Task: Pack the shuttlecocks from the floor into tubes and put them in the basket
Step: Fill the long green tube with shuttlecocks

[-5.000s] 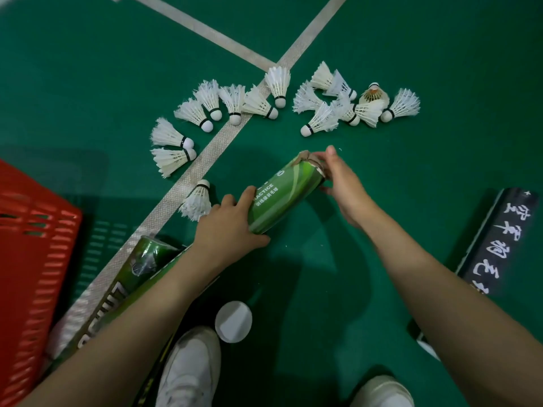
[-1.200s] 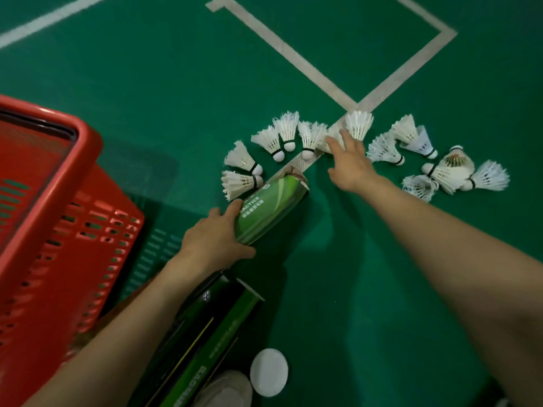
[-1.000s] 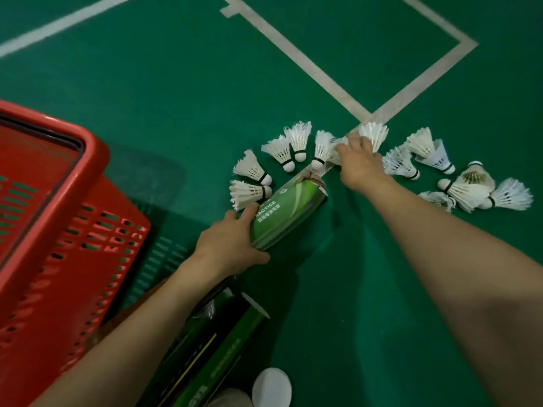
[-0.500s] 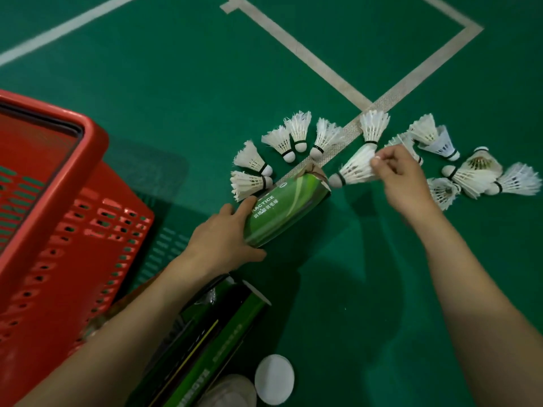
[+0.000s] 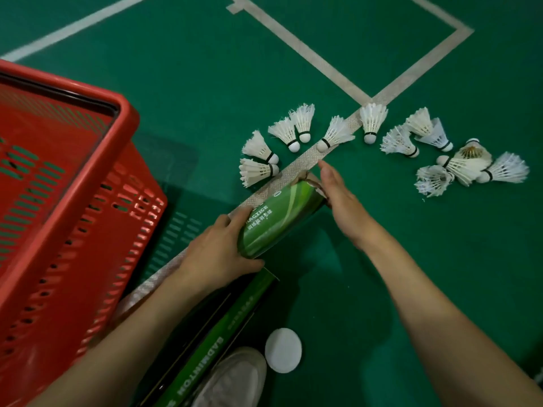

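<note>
Fingers (image 5: 239, 214) of the left hand (image 5: 216, 254) curl round the lower part of the green tube (image 5: 279, 218), gripping it. The tube is tilted just above the floor, its mouth pointing away from the person. The right hand (image 5: 342, 201) lies flat against that mouth with its fingers straight, hiding what is inside. Beyond the mouth, shuttlecocks (image 5: 335, 133) lie in a loose arc on the green floor, some on the white court line (image 5: 302, 163), with a tighter cluster (image 5: 458, 165) to the right. A red basket (image 5: 88, 183) stands to the left. Under the left forearm lies a dark green tube (image 5: 211, 348). A white round lid (image 5: 283, 350) lies beside a white shoe (image 5: 235, 380). The held tube reads "ACTICE" above small Chinese characters; the dark one reads "BADMINTON".
</note>
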Tool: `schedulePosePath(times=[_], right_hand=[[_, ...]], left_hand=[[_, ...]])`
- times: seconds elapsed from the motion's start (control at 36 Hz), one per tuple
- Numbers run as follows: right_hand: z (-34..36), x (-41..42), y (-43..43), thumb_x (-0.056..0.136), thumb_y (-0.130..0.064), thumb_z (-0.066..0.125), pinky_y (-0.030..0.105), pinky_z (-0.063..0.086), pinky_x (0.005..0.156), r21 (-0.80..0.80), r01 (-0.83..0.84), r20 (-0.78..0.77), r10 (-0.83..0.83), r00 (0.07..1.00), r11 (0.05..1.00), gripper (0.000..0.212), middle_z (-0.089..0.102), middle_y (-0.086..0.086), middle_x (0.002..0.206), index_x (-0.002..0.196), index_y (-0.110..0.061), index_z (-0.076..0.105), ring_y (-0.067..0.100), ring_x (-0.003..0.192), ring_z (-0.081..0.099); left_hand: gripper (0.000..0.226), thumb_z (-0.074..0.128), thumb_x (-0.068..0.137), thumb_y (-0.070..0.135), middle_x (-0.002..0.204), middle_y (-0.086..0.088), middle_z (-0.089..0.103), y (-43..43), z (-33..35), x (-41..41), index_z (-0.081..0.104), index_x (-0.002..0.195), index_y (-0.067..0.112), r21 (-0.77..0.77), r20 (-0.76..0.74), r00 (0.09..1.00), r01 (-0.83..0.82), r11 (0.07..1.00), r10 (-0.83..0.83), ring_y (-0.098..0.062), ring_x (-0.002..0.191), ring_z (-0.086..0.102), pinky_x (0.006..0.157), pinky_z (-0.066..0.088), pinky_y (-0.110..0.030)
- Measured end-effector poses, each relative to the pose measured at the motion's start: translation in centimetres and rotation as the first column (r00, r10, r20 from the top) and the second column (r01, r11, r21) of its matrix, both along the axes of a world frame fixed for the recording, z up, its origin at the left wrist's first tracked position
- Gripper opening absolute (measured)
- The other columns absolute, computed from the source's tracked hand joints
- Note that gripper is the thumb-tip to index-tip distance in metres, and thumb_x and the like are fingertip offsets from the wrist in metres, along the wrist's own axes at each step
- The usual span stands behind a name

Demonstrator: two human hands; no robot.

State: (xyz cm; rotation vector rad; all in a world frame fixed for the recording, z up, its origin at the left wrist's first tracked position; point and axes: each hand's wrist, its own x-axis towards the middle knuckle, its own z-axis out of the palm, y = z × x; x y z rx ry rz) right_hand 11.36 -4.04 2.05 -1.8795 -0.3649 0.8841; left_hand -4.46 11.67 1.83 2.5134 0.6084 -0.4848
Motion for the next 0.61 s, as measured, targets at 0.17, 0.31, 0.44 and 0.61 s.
schedulePosePath(times=[0.17,0.31,0.44,0.61], right_hand=[[-3.1,0.1,3.8,0.101,-0.045,0.025,0.037,0.04,0.101,0.045,0.21,-0.073,-0.206,0.976,0.977,0.042,0.059,0.002,0.119,0.12,-0.021,0.054,0.016,0.114,0.053],[-6.3,0.4,6.9,0.098,-0.009,0.042,0.02,0.037,0.091,-0.169,0.055,0.195,-0.021,0.981,0.984,0.03,0.046,0.012,0.131,0.122,-0.019,0.057,0.02,0.116,0.046],[-7.3,0.5,10.0,0.088,0.008,0.043,0.035,0.013,0.116,-0.449,-0.19,0.386,0.382,0.84,0.873,0.073,0.013,0.007,0.156,0.15,-0.025,0.021,0.027,0.143,0.009],[-6.6,1.1,12.8,0.079,0.012,0.049,0.049,0.017,0.115,-0.682,-0.353,0.383,0.724,0.573,0.641,0.084,0.001,0.002,0.16,0.148,-0.03,0.024,0.028,0.146,0.001]], left_hand=[[0.1,0.072,0.065,0.06,0.12,-0.005,0.047,2.3,-0.6,-1.3,0.014,0.145,0.041,0.053,-0.089,0.986,-0.139,0.989,0.143,-0.031,0.105,0.056,0.084,0.048,-0.038],[0.098,0.072,0.068,0.054,0.127,-0.01,0.045,5.3,-0.7,-2.7,0.017,0.145,0.033,0.045,-0.085,0.952,-0.292,0.955,0.295,-0.033,0.112,0.053,0.089,0.046,-0.039],[0.103,0.072,0.071,0.058,0.143,-0.009,0.037,6.5,-1.3,-3.7,0.009,0.148,0.03,0.111,-0.186,0.903,-0.371,0.922,0.386,-0.034,0.125,0.045,0.099,0.042,-0.048],[0.109,0.075,0.066,0.059,0.144,-0.011,0.037,7.0,-2.4,-4.1,0.009,0.148,0.03,0.108,-0.199,0.887,-0.402,0.909,0.416,-0.034,0.129,0.041,0.103,0.04,-0.051]])
